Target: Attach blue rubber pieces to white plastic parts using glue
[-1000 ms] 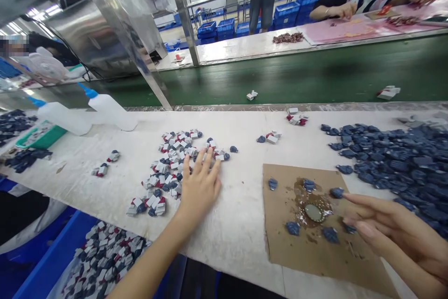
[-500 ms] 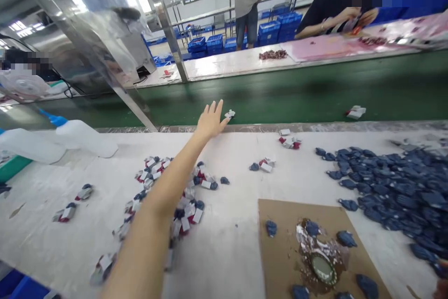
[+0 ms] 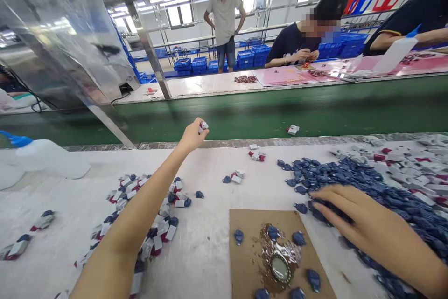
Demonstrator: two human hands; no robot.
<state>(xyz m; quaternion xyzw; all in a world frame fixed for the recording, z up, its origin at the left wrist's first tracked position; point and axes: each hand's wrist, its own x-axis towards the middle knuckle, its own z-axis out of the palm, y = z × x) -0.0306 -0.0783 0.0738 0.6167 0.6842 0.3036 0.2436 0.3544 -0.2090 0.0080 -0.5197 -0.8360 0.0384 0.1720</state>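
Observation:
My left hand (image 3: 192, 136) reaches far forward to the edge of the green conveyor belt (image 3: 266, 112) and pinches a small white, red and blue piece (image 3: 203, 126) between its fingertips. My right hand (image 3: 353, 217) lies with fingers stretched flat on a big heap of dark blue parts (image 3: 357, 182) at the right. Under my left forearm lies a scatter of white, red and blue assembled pieces (image 3: 154, 215). A brown cardboard square (image 3: 245, 261) in front of me carries a glue puddle with a small round lid (image 3: 280, 267) and a few blue parts.
White squeeze bottles with blue caps (image 3: 49, 159) lie at the left. Another small piece (image 3: 292, 129) rides on the belt. A pile of white and red pieces (image 3: 409, 159) sits at far right. Across the belt, people work at a pink mat (image 3: 290, 75); one person stands behind.
My left hand went from the scattered pieces out to the belt and closed on the small piece there. My right hand moved from the cardboard onto the blue heap. The view tilted up.

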